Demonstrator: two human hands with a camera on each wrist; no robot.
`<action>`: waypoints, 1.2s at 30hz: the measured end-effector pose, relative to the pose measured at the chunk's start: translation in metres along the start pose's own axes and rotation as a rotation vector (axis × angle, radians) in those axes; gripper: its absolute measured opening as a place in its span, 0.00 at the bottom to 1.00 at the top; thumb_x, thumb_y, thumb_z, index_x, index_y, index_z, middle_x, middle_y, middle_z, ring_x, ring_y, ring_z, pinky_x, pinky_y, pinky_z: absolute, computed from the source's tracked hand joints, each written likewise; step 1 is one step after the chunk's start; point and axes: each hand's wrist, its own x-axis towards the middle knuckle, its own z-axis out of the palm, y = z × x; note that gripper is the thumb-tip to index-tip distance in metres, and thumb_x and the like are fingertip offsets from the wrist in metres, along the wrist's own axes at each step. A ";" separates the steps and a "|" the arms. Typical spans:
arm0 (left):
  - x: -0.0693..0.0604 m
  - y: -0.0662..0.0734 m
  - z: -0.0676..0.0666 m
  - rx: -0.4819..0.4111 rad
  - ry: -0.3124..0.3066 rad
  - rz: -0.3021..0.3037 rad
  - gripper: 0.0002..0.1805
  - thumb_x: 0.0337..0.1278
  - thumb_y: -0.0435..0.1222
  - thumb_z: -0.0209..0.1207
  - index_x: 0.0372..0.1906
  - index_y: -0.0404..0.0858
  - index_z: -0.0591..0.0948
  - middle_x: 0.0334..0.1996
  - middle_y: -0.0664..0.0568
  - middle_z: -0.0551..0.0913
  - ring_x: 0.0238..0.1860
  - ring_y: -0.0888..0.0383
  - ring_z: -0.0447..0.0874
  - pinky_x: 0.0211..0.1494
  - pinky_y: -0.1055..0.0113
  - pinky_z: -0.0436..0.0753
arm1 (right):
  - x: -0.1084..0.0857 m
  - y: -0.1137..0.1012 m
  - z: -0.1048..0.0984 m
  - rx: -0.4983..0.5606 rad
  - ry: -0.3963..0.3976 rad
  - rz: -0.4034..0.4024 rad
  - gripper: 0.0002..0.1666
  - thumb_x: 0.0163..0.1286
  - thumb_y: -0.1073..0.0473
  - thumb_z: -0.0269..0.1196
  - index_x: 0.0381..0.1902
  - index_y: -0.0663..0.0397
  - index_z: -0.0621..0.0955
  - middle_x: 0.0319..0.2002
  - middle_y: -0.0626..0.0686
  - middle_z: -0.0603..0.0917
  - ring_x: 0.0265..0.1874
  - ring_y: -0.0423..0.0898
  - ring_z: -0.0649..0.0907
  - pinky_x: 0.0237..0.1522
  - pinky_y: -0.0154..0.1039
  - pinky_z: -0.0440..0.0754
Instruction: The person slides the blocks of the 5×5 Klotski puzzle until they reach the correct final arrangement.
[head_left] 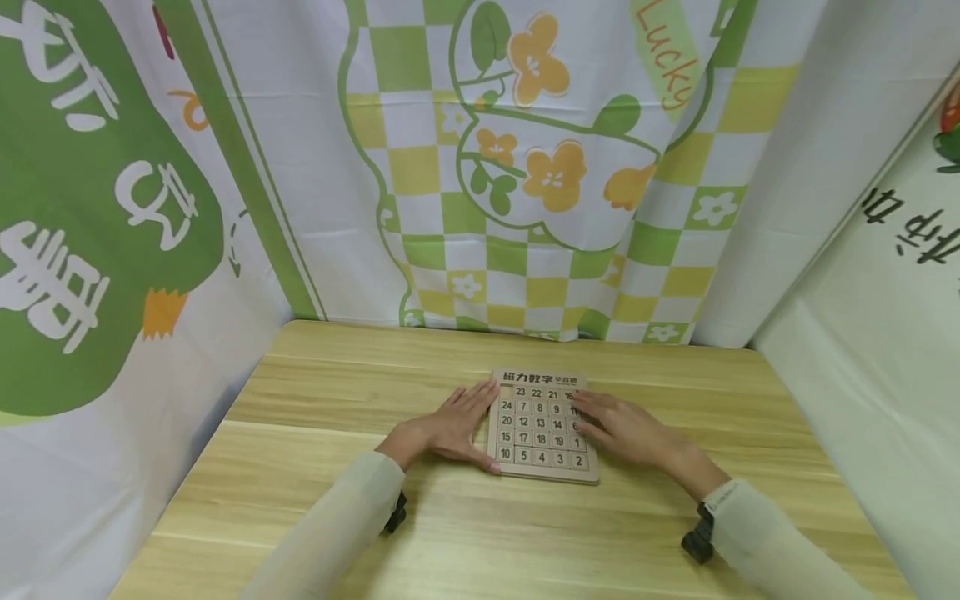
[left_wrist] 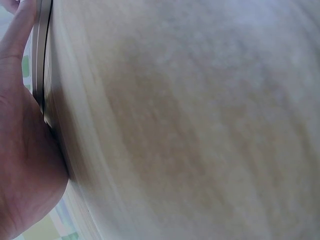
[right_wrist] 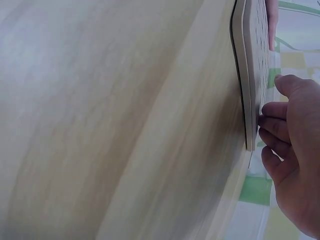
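A wooden number sliding puzzle (head_left: 551,477) lies flat on the table, with printed characters along its top band and rows of square number tiles (head_left: 541,422). Its top left cell holds no tile. My left hand (head_left: 453,429) is spread along the puzzle's left side, fingertips at the upper left edge and thumb at the lower left corner. Over the right column, the fingers of my right hand (head_left: 628,429) touch tiles and partly cover their numbers. The right wrist view shows this hand (right_wrist: 300,150) with gently bent fingers against the puzzle's face.
The light wood-grain table (head_left: 480,542) extends around the puzzle. Behind it hangs a checked, flowered curtain (head_left: 540,283); more printed cloth (head_left: 247,333) hangs at the left and right sides. A dark device (head_left: 699,537) is strapped at each wrist.
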 end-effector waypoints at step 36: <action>0.000 0.002 -0.001 0.010 -0.002 -0.014 0.78 0.49 0.77 0.64 0.86 0.39 0.33 0.87 0.45 0.29 0.87 0.48 0.28 0.87 0.46 0.31 | -0.018 -0.011 -0.001 0.018 0.015 -0.030 0.33 0.81 0.51 0.61 0.76 0.64 0.72 0.77 0.66 0.70 0.74 0.66 0.72 0.74 0.65 0.70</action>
